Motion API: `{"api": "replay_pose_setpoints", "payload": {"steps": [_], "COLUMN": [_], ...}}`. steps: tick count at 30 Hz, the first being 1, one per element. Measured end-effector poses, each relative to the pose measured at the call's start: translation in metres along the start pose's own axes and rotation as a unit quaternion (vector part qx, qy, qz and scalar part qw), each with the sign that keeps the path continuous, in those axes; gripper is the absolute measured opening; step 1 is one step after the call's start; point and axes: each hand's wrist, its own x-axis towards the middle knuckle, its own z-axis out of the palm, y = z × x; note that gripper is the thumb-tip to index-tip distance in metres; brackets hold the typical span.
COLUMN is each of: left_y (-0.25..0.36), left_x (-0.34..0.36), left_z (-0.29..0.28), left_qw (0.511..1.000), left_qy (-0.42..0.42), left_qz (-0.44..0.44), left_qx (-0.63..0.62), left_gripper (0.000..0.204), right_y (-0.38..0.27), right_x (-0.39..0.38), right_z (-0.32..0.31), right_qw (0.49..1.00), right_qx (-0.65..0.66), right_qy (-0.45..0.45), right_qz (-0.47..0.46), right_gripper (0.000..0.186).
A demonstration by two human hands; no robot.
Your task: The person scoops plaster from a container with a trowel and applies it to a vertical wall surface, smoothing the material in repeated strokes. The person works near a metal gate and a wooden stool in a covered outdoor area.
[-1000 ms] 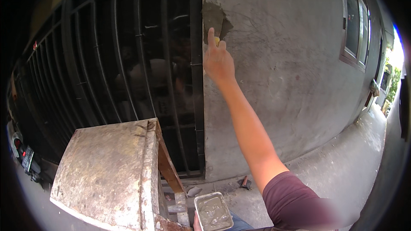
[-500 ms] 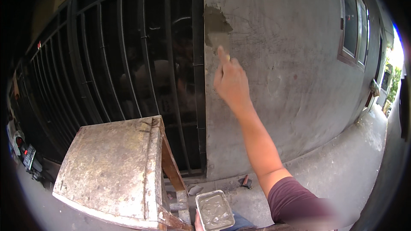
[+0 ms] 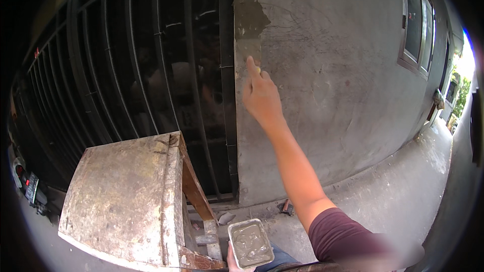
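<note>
At six o'clock in my view, nearest me, my left hand [image 3: 231,261] held a squarish, pale-rimmed tub [image 3: 230,236] of wet grey filler paste [image 3: 250,244]. It gripped the tub's left side; most of its fingers were hidden, so I could not tell how they were set. Blue jeans [image 3: 282,258] showed just beside the tub. My maroon sleeve [image 3: 338,231] came in between four and five o'clock, and the bare right forearm ran up from it toward twelve.

At eight o'clock stood a worn, stained wooden table [image 3: 118,196], well below the reaching arm.

Just above the middle, my right hand [image 3: 263,95] was closed around the handle of a putty knife [image 3: 248,48], the index finger stretched out toward the blade and a bit of yellow showing beside it. The flat, wide blade pointed to twelve o'clock and appeared to lie against the grey plastered wall [image 3: 327,116], its front edge at the bottom of a dark, ragged damp patch [image 3: 249,15].

The patch sat right at the wall's left edge, beside a black barred metal gate [image 3: 189,70] that filled ten o'clock. Farther off, a framed window [image 3: 414,25] was at two o'clock, a motorcycle [image 3: 30,189] between eight and nine, and greenery [image 3: 463,93] at three.
</note>
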Motion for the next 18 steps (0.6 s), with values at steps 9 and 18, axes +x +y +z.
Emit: {"api": "replay_pose_setpoints", "payload": {"steps": [9,18], "left_y": [-0.001,0.012], "left_x": [0.000,0.003], "left_z": [0.012,-0.023], "left_qw": [0.995,0.991], "left_qy": [0.087,0.031], "left_qz": [0.017,0.020], "left_qx": [0.038,0.129], "left_gripper": [0.062,0.063], "right_y": [-0.019,0.028], "right_x": [0.009,-0.039], "right_z": [0.008,0.074], "right_qw": [0.996,0.999], "right_qx": [0.012,-0.017], "right_qy": [0.086,0.032], "right_qz": [-0.012,-0.019], "right_gripper": [0.066,0.073]}}
